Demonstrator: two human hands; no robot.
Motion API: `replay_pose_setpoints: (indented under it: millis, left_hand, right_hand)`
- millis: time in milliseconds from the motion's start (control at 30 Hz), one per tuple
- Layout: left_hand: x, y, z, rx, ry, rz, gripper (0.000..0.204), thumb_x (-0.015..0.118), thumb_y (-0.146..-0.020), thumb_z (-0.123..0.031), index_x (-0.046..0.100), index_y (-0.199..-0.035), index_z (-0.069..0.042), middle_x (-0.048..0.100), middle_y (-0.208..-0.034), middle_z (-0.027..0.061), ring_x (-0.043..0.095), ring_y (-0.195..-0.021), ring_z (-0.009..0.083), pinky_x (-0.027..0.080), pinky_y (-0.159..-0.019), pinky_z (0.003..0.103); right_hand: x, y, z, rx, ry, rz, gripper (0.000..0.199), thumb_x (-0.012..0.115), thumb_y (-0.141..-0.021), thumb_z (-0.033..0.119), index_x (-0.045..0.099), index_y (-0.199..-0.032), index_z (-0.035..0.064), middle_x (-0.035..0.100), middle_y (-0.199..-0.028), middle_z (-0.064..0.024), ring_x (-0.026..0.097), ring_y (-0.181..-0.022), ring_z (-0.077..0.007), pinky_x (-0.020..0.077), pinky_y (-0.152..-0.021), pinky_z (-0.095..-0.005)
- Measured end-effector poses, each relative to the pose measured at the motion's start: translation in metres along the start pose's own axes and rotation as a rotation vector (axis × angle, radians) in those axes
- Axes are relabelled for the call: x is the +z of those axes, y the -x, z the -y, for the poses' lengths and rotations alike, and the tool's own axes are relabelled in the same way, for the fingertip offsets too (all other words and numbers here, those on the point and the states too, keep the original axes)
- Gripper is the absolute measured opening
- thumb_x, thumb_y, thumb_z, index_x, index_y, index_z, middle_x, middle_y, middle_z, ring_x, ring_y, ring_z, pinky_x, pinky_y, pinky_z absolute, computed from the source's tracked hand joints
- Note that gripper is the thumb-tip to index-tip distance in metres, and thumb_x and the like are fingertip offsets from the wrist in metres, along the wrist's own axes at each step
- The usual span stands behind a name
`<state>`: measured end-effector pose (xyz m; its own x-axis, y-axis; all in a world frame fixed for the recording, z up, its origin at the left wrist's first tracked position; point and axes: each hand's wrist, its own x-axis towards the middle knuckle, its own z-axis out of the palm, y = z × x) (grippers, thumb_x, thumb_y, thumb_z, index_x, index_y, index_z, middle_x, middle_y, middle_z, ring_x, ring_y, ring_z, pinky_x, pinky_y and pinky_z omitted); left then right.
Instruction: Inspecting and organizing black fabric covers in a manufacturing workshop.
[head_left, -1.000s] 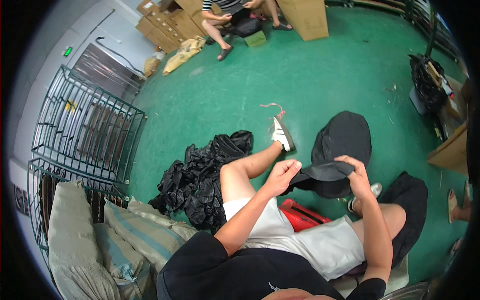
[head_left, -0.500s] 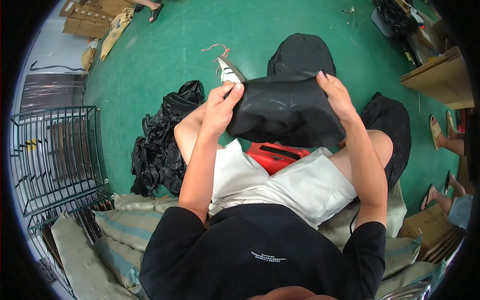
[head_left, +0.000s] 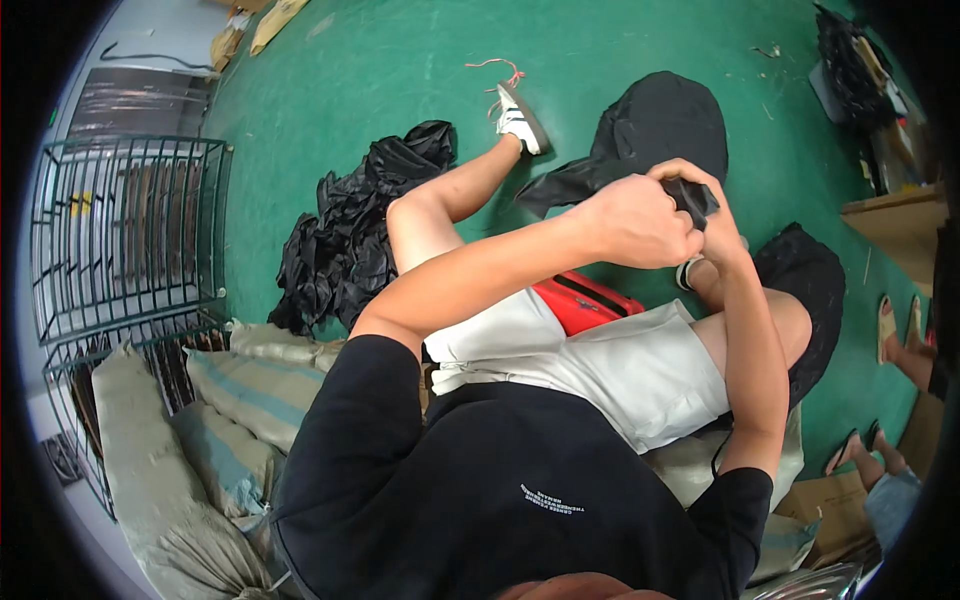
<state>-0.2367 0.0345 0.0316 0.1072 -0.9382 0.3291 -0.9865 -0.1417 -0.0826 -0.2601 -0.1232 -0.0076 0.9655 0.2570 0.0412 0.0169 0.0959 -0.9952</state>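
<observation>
Fingers of the left hand [head_left: 643, 222] are folded into a fist, its back toward the camera, and they appear to clench black cloth [head_left: 692, 197]. Fingers of the right hand [head_left: 724, 222] arch over the same bunched part from the far side and the right, gripping it. Both thumbs are hard to make out. The two hands meet, or nearly so, with the left forearm reaching across the body toward the right.

The cloth is in the air, out in front of the lap and right of the body's midline. Its gathered end shows as a small dark wad in the gap between the hands, so neither hand is clearly nearer to it. A loose tail stretches leftward beyond the left wrist; it looks like one piece with the wad, though the join is hidden behind the fist. Taken together, the long axis runs roughly left to right across the body. The free tip points left and dips slightly toward the wearer; the left hand is nearer to the tail.

Beyond the hands, an oval black bundle [head_left: 665, 122] lies on the green floor [head_left: 800, 150], partly covered by the cloth in this view. Below the hands, a red box [head_left: 590, 303] sits between the thighs.
</observation>
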Motion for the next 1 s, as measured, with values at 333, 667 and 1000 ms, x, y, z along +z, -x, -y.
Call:
replay_pose_setpoints:
  millis: [333, 667, 1000]
  left_hand:
    - [0.034, 0.012, 0.026, 0.031, -0.01, -0.137, 0.014, 0.059, -0.069, -0.016, 0.046, -0.065, -0.013, 0.05, -0.052, 0.0015, 0.06, -0.047, 0.015, 0.044, -0.038, 0.03]
    - [0.098, 0.017, 0.07, 0.059, 0.259, 0.459, 0.036, 0.046, -0.088, -0.03, 0.066, -0.068, -0.008, 0.066, -0.068, 0.0113, 0.065, -0.064, 0.0318, 0.053, -0.06, 0.045]
    - [0.098, 0.035, 0.085, 0.269, 0.051, 0.704, 0.029, 0.047, -0.088, -0.028, 0.07, -0.085, -0.01, 0.07, -0.084, 0.0106, 0.068, -0.082, 0.0312, 0.054, -0.07, 0.044]
  right_hand:
    - [-0.005, -0.006, -0.007, -0.084, 0.266, -0.155, 0.026, 0.056, -0.069, -0.008, 0.056, -0.093, 0.0025, 0.054, -0.088, 0.0013, 0.049, -0.084, -0.0082, 0.0415, -0.077, -0.0228]
    - [-0.001, -0.006, -0.013, -0.069, 0.763, -0.159, 0.023, 0.053, -0.075, -0.008, 0.057, -0.095, 0.0004, 0.06, -0.081, -0.0185, 0.06, -0.077, -0.0341, 0.0468, -0.072, -0.035]
    - [0.036, -0.003, 0.018, -0.312, 0.678, -0.134, 0.039, 0.053, -0.065, -0.005, 0.056, -0.103, 0.0002, 0.053, -0.105, -0.0132, 0.054, -0.098, -0.0274, 0.0423, -0.086, -0.0331]
